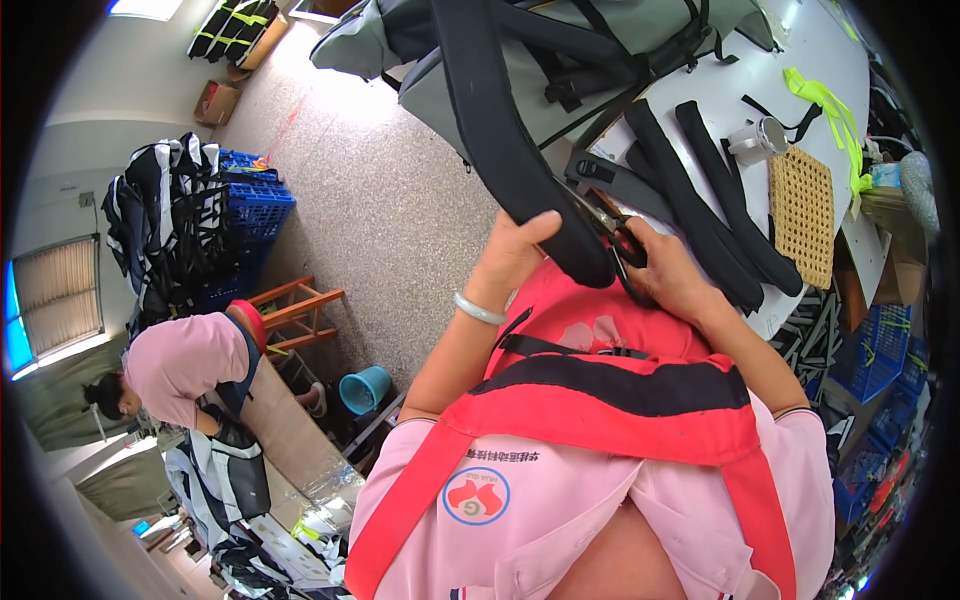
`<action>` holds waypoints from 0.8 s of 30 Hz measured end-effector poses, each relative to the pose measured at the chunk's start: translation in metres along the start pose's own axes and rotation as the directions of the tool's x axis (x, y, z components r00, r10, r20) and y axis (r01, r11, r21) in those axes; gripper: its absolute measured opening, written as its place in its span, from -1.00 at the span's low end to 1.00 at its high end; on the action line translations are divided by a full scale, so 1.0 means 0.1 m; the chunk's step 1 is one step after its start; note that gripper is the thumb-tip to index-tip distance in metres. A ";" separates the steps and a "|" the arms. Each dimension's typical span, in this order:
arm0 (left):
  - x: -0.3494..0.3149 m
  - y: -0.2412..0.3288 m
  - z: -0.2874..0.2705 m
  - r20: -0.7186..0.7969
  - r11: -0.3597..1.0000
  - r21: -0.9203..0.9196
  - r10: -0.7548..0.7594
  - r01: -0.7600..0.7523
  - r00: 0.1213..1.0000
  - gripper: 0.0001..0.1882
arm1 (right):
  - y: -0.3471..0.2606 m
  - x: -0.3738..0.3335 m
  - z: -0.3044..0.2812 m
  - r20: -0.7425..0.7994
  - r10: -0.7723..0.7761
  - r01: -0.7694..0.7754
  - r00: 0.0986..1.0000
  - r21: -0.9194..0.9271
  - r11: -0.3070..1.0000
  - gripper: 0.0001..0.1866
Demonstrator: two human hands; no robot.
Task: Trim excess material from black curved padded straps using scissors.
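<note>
Two hands worked a long black padded shoulder strap (500, 130) with dark-handled scissors (622, 250).

Left hand (508, 262), silver bangle on its wrist, gripped the strap's rounded lower end near picture centre; right hand (668, 272) clenched the scissors' handles, blades touching the strap. At 1 o'clock, more black padded straps (715, 215) lay on the white worktop (800, 60) beside a woven tan mat (802, 212). At 9 o'clock, another person in pink (180, 365) bent over.

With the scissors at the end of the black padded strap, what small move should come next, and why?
Probably close the scissors for a small snip. The right hand holds their blades against the end of the black padded strap, which the left hand steadies. What exactly is cut is hidden.
</note>
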State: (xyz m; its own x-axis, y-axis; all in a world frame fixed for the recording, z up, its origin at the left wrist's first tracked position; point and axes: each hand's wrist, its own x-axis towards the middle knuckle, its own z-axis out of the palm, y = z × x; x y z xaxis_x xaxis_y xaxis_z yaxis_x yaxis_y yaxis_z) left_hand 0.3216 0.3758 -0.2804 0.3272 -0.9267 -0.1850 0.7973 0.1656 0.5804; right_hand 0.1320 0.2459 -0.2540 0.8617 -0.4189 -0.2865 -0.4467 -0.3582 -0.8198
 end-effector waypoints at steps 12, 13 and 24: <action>0.24 0.00 -0.16 -0.032 0.999 0.033 -0.009 0.010 0.999 -0.73 | -0.04 0.08 -0.03 -0.019 -0.042 0.039 0.999 -0.142 0.989 -0.54; 0.25 -0.01 -0.17 -0.026 1.000 0.030 0.003 -0.002 1.000 -0.72 | -0.03 0.09 -0.03 -0.022 -0.041 0.038 0.999 -0.141 0.989 -0.54; 0.28 -0.06 -0.20 -0.022 1.000 -0.027 -0.005 0.005 1.000 -0.71 | 0.17 0.16 0.08 -0.040 -0.035 0.031 0.999 -0.094 0.995 -0.61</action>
State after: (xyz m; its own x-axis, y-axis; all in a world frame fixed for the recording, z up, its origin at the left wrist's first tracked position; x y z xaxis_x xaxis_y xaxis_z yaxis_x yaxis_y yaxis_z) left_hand 0.3360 0.3557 -0.3044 0.3342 -0.9198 -0.2058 0.8123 0.1703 0.5579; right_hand 0.1398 0.2401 -0.2769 0.8667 -0.4388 -0.2374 -0.4400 -0.4481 -0.7782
